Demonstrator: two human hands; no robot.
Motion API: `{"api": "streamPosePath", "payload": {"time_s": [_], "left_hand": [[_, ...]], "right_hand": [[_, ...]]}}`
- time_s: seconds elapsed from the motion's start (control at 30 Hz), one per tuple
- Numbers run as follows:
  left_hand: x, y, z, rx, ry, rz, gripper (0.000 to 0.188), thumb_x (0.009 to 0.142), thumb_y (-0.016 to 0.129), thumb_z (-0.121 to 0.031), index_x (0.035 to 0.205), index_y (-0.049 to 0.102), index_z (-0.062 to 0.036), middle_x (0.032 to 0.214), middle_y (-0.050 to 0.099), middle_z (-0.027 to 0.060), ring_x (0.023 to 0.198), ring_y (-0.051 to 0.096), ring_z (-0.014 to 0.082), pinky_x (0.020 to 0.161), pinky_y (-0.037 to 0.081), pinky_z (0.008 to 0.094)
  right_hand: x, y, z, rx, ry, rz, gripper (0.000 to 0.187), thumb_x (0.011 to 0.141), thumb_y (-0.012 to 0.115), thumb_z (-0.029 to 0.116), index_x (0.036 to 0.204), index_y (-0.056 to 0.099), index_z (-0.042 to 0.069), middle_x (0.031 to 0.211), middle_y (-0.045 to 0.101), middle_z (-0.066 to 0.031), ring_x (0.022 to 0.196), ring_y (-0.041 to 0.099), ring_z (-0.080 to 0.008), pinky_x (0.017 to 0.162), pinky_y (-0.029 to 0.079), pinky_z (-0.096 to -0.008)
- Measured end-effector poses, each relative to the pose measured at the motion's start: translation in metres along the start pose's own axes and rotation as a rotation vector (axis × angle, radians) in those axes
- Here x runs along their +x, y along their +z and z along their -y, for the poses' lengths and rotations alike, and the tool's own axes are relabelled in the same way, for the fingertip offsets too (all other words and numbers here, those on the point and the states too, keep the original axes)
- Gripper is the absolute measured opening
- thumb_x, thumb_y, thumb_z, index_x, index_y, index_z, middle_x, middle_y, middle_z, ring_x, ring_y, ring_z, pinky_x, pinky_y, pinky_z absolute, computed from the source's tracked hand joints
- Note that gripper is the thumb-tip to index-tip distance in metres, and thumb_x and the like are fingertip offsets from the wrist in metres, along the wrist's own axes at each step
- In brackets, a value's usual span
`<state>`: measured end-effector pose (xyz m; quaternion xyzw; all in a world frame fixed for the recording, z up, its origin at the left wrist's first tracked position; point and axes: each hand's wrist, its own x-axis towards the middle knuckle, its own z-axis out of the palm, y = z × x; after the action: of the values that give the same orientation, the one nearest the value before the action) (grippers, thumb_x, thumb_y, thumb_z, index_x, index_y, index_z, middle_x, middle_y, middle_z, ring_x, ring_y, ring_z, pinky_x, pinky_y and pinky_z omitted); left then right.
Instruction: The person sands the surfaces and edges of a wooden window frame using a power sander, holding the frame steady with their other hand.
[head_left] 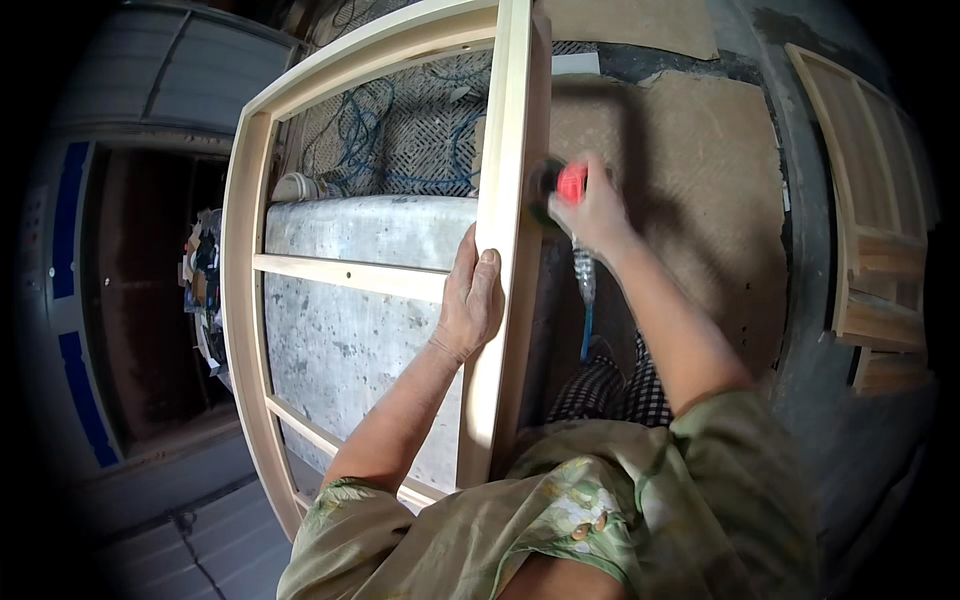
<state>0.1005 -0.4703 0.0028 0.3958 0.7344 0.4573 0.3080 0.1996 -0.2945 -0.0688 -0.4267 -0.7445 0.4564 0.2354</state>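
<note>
A pale wooden frame (508,150) with crossbars stands on a grey, mottled bench (360,345). My left hand (470,300) is closed around the frame's near right rail, thumb on top, just beside a crossbar. To the right of that rail, my right hand (598,212) grips a red and black air sander (570,184), blurred by motion. The sander is against or close beside the rail's outer side; its exact contact is hidden. A clear and blue air hose (586,300) trails down from it toward my legs.
Brown cardboard sheets (700,190) cover floor to the right. Another wooden frame (880,220) stands at the far right. Behind the bench, blue hose (360,125) lies tangled on a patterned mat, near a white bucket (293,187). A dark doorway (150,300) is at left.
</note>
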Motion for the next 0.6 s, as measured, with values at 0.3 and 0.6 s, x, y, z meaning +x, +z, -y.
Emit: {"api": "streamPosePath", "payload": {"time_s": [0.3,0.6], "left_hand": [[0.0,0.003,-0.004,0.122,0.088,-0.016,0.053,0.101,0.033,-0.026,0.142,0.031,0.0072,0.129,0.052,0.0278,0.122,0.05,0.0347,0.103,0.037,0.0359],[-0.048,-0.009,-0.008,0.234,-0.051,-0.046,0.054,0.102,0.036,-0.03,0.145,0.026,0.0009,0.118,0.055,0.0334,0.109,0.055,0.0468,0.094,0.043,0.0423]], "right_hand": [[-0.038,-0.022,0.038,-0.387,-0.181,0.164,0.055,0.077,0.067,0.011,0.127,0.043,0.01,0.122,0.047,-0.0208,0.098,0.06,-0.0435,0.083,0.051,-0.0516],[-0.194,-0.004,0.021,-0.273,-0.34,0.437,0.061,0.073,0.075,0.019,0.127,0.048,0.012,0.12,0.047,-0.0214,0.105,0.059,-0.0409,0.083,0.053,-0.0488]]}}
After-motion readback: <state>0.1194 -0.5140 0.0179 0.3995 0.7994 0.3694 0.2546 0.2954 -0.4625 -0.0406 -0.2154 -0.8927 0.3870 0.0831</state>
